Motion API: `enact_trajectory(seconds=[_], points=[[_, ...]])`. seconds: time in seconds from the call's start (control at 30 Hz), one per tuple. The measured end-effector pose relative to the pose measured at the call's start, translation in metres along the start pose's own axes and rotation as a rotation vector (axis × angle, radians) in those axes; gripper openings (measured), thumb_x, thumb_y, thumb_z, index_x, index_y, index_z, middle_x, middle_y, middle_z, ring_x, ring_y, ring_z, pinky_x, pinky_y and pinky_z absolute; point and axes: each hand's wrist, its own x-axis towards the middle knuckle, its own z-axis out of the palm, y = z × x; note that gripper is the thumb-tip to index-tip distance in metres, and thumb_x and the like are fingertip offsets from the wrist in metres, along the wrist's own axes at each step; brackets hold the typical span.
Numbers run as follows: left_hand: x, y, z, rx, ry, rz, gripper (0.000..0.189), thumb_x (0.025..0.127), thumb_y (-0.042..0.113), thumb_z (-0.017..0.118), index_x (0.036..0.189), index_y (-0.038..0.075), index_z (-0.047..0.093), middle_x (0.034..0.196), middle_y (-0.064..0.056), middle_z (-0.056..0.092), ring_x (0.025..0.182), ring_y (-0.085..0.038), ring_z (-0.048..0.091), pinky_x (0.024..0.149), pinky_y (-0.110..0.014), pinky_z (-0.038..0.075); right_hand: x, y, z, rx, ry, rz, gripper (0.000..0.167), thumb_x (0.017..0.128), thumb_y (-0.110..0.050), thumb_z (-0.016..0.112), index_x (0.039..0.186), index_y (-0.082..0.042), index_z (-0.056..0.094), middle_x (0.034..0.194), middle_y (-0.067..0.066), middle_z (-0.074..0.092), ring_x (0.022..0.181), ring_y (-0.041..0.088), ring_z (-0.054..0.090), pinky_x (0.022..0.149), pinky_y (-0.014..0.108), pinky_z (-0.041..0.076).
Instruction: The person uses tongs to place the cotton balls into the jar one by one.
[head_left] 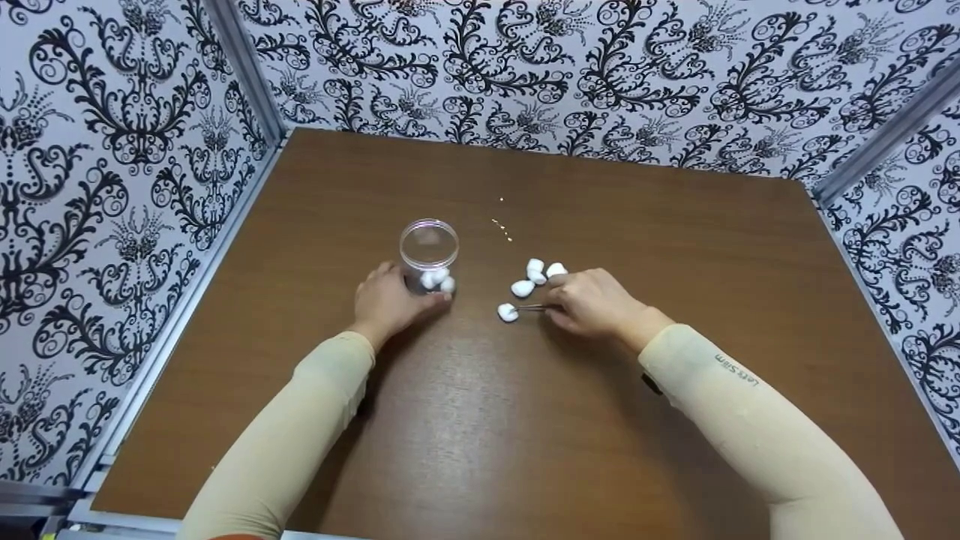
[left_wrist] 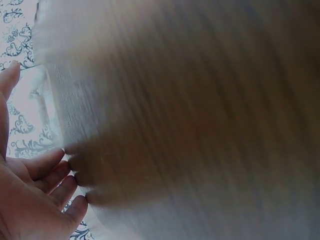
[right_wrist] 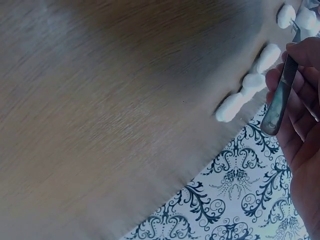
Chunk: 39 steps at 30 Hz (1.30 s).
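A clear jar (head_left: 429, 251) with several cotton balls in its bottom stands at the middle left in the head view. My left hand (head_left: 390, 300) curves round its near left side, thumb in front; the left wrist view shows the jar (left_wrist: 32, 110) between thumb and fingers. My right hand (head_left: 592, 300) grips metal tweezers (right_wrist: 282, 92), whose tips meet a cotton ball (head_left: 508, 313) at the table. Whether the tips pinch it firmly, I cannot tell. Just beyond that hand lie several more cotton balls (head_left: 523, 288), one partly hidden by the fingers.
Small pale specks (head_left: 501, 227) lie on the brown wooden table (head_left: 637, 217) beyond the cotton balls. Patterned walls (head_left: 525, 82) border the table at the back and on both sides. Metal posts (head_left: 244, 67) stand at its far corners.
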Motion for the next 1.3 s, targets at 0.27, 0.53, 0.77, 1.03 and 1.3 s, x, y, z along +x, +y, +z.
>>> enact_trajectory(seconds=[0.27, 0.53, 0.77, 1.03, 1.3], points=[[0.0013, -0.0013, 0.0009, 0.007, 0.004, 0.002, 0.096, 0.074, 0.073, 0.069, 0.137, 0.002, 0.056, 0.137, -0.016, 0.053, 0.126, -0.037, 0.047, 0.103, -0.055, 0.033, 0.0005, 0.0023, -0.0039, 0.007, -0.005, -0.002, 0.004, 0.083, -0.018, 0.072, 0.083, -0.014, 0.074, 0.079, -0.003, 0.055, 0.052, 0.016, 0.048, 0.045, 0.041, 0.043], [0.0, -0.001, 0.0001, -0.003, 0.001, 0.007, 0.094, 0.073, 0.073, 0.07, 0.135, 0.002, 0.058, 0.137, -0.017, 0.054, 0.127, -0.037, 0.047, 0.103, -0.056, 0.033, -0.0002, 0.0031, -0.0072, 0.025, 0.01, 0.001, 0.005, 0.082, -0.018, 0.075, 0.085, -0.014, 0.075, 0.078, -0.003, 0.053, 0.053, 0.016, 0.048, 0.046, 0.042, 0.043], [-0.002, 0.0014, -0.0016, -0.016, -0.005, -0.002, 0.093, 0.074, 0.072, 0.071, 0.133, 0.002, 0.059, 0.138, -0.016, 0.053, 0.128, -0.036, 0.045, 0.105, -0.055, 0.03, 0.0004, 0.0026, -0.0079, 0.02, -0.007, -0.004, 0.009, 0.082, -0.02, 0.078, 0.08, -0.013, 0.072, 0.077, -0.002, 0.054, 0.054, 0.016, 0.05, 0.046, 0.043, 0.044], [-0.0024, 0.0016, -0.0017, -0.01, 0.003, -0.007, 0.094, 0.073, 0.072, 0.071, 0.133, 0.001, 0.059, 0.138, -0.018, 0.053, 0.128, -0.036, 0.046, 0.105, -0.056, 0.03, 0.0012, 0.0019, -0.0063, 0.021, -0.067, -0.003, 0.009, 0.085, -0.021, 0.077, 0.081, -0.014, 0.072, 0.08, -0.002, 0.056, 0.056, 0.017, 0.052, 0.049, 0.043, 0.046], [-0.0015, 0.0023, -0.0014, -0.016, 0.007, -0.015, 0.094, 0.073, 0.071, 0.073, 0.133, 0.0, 0.059, 0.138, -0.019, 0.053, 0.128, -0.037, 0.046, 0.105, -0.056, 0.03, 0.0043, 0.0007, -0.0043, 0.024, -0.083, 0.018, 0.018, 0.082, -0.02, 0.078, 0.072, -0.012, 0.065, 0.078, -0.001, 0.058, 0.054, 0.02, 0.053, 0.049, 0.045, 0.046]])
